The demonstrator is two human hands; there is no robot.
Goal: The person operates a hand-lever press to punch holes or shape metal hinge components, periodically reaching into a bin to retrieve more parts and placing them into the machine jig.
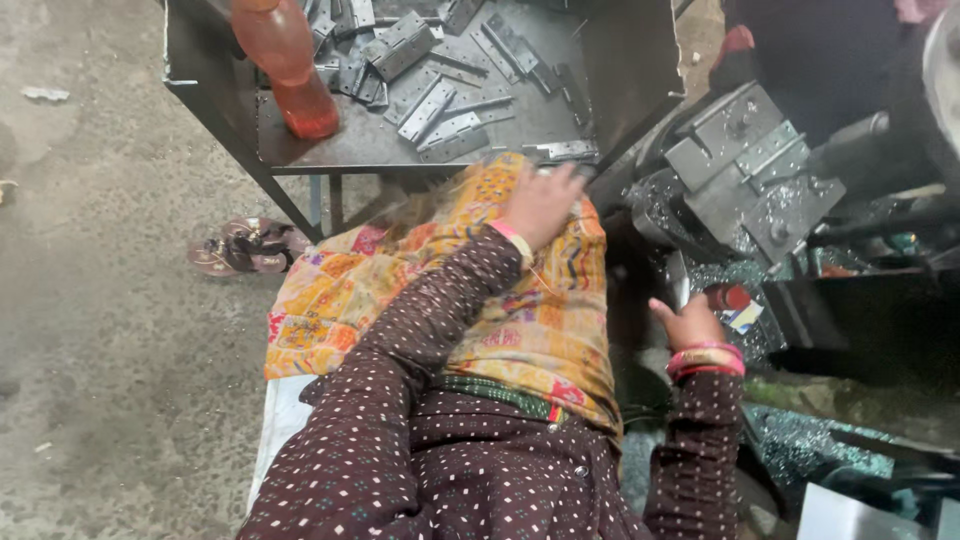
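- Grey steel tray (300, 150) fills the top centre of the frame, w/ a heap of flat metal hinges (440, 95) lying loose in it.
- Left hand (545, 200) sits centre frame, just below the tray's front edge, fingers reaching up to one hinge (565, 152) at that edge; fingers look curled at it but can't tell if it's actually gripped.
- Left arm in a dark dotted sleeve, pink band at the wrist; hand lies over a yellow-orange patterned cloth (450, 300) spread across the lap.
- Right hand (690, 322) is right of centre, lower, loosely curled, thumb up, beside a small red-capped object (732, 298); touching or not – can't tell. Red & gold bangles (706, 360) on that wrist.
- Orange plastic bottle (285, 65) stands tilted in the tray's upper-left part, near the hinge pile.
- Machine w/ a grey metal block (750, 165) at upper right, metal shavings (800, 445) strewn round it & down the right side.
- Sandal (245, 247) lies on the concrete floor (90, 300), left of centre, beside the tray's leg.
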